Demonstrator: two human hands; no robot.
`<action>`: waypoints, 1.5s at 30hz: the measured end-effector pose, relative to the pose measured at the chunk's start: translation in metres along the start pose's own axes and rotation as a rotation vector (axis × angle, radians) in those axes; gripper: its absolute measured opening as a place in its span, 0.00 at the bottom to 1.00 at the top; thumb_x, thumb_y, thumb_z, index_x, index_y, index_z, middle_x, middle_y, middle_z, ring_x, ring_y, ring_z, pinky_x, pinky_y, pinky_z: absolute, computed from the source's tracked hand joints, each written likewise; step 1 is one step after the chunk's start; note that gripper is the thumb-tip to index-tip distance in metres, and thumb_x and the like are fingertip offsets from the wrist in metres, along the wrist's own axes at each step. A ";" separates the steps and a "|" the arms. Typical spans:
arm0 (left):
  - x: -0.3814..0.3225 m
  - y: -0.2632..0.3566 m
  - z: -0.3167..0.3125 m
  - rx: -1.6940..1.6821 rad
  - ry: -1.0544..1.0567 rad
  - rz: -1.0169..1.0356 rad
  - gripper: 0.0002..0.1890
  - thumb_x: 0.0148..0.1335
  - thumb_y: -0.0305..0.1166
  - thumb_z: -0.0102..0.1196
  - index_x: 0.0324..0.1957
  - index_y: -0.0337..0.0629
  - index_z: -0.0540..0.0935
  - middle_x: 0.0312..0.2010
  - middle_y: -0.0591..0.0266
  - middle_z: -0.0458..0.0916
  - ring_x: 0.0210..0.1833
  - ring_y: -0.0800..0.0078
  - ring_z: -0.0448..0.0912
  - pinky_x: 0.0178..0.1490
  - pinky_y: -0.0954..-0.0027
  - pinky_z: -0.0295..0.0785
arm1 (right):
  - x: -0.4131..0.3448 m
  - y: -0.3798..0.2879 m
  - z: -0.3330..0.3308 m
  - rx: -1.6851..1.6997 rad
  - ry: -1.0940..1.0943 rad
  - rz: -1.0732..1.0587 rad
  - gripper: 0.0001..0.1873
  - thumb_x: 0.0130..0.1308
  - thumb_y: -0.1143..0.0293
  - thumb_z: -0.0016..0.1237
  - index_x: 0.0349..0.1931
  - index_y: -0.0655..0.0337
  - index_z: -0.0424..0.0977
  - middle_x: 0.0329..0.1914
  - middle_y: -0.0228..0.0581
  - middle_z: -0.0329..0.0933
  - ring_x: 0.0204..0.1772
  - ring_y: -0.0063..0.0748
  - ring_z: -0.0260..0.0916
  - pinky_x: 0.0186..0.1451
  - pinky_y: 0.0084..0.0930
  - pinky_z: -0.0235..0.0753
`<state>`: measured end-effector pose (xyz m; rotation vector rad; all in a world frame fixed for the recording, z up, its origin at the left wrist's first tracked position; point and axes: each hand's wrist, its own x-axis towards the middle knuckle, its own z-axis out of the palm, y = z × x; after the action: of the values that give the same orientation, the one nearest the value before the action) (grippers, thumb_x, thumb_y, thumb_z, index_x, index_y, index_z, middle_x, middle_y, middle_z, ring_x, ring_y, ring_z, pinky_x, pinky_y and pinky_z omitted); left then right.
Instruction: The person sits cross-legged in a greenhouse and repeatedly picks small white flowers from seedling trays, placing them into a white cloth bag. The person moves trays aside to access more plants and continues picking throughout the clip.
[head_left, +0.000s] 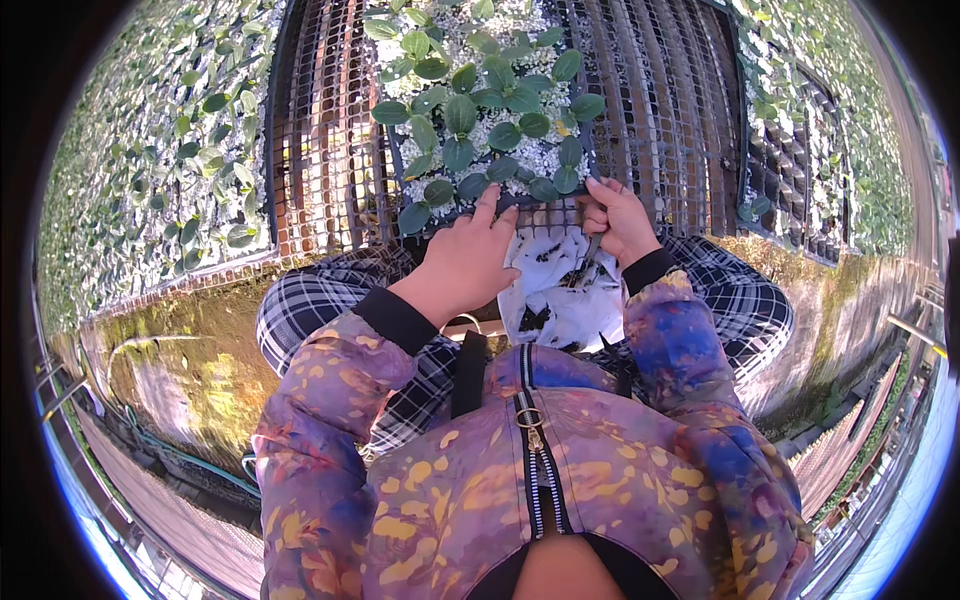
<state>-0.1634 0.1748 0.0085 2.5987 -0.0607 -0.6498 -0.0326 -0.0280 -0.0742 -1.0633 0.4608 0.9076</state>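
Note:
In front of me a black plastic seedling tray (510, 201) holds broad-leaved green seedlings (460, 114) in white granular medium. My left hand (472, 251) lies palm down over its near edge, fingers spread, the index fingertip by the lowest leaves. At the tray's near right corner is my right hand (619, 219), its thumb against the rim and its other fingers curled. A thin grey strip (593, 247), perhaps a small tool, sticks out below those curled fingers; its upper part is hidden.
Dark plastic mesh (660, 112) covers the bench around the tray. More seedling trays stand left (180, 150) and right (817, 127). A white plastic bag (562, 292) with dark soil bits lies between my knees. A mossy concrete edge (195, 382) runs along the bench.

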 end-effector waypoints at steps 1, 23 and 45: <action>-0.001 0.000 0.002 0.016 -0.012 0.018 0.36 0.49 0.42 0.59 0.60 0.40 0.63 0.63 0.39 0.52 0.50 0.47 0.73 0.47 0.56 0.73 | -0.008 0.000 -0.006 -0.006 0.017 0.008 0.04 0.65 0.70 0.45 0.35 0.54 0.64 0.29 0.37 0.73 0.16 0.15 0.50 0.19 0.16 0.52; 0.041 0.018 -0.005 0.166 0.220 -0.025 0.30 0.42 0.33 0.67 0.48 0.39 0.67 0.44 0.51 0.66 0.37 0.53 0.77 0.35 0.61 0.75 | -0.041 -0.108 -0.209 0.267 0.574 -0.464 0.14 0.58 0.77 0.49 0.35 0.56 0.55 0.20 0.30 0.57 0.15 0.19 0.51 0.14 0.22 0.47; 0.028 0.014 -0.002 0.088 0.348 -0.010 0.24 0.49 0.37 0.61 0.48 0.39 0.72 0.47 0.51 0.71 0.44 0.54 0.76 0.44 0.59 0.72 | -0.064 0.008 -0.015 0.092 0.204 -0.324 0.17 0.62 0.76 0.44 0.41 0.52 0.49 0.21 0.27 0.57 0.15 0.15 0.50 0.16 0.20 0.46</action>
<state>-0.1366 0.1589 0.0044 2.7587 0.0346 -0.1946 -0.0739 -0.0658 -0.0395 -1.1118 0.4774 0.4897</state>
